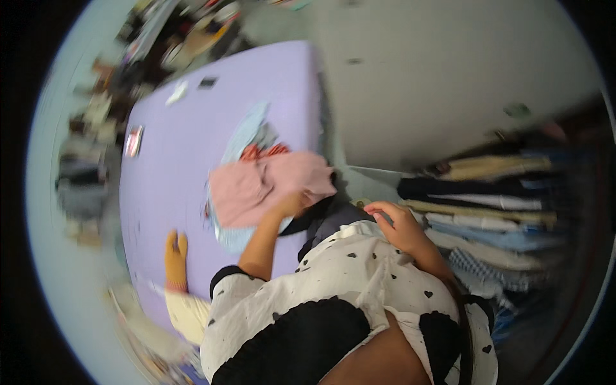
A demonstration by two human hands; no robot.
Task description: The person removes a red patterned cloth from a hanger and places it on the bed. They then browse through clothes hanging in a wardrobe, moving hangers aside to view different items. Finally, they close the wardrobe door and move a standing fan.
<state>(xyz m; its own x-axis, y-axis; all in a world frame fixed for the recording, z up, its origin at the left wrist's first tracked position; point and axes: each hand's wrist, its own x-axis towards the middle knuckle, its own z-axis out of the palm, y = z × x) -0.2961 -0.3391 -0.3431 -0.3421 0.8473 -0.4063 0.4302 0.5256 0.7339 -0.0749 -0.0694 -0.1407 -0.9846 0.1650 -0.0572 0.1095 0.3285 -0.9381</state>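
Note:
A pink cloth point(240, 192) lies spread over a pile of clothes on a bed with a lilac sheet point(168, 192). My left hand point(296, 203) is on the cloth's near right part; its fingers are blurred, so whether they grip it cannot be told. Light blue fabric point(236, 238) shows beneath, with a red patterned piece point(262, 151) and more light blue cloth point(248, 127) beyond. Black cloth point(308, 216) lies by my left wrist. My right hand point(392, 224) is off the bed, right of the pile, fingers apart and holding nothing.
Clothes point(481, 221) hang in a row at the right, beside a large pale panel point(457, 82). On the bed are a phone-like object point(134, 141), a small dark item point(208, 83), a white item point(177, 92) and a mustard split-toe sock point(176, 260) below cream cloth point(187, 313).

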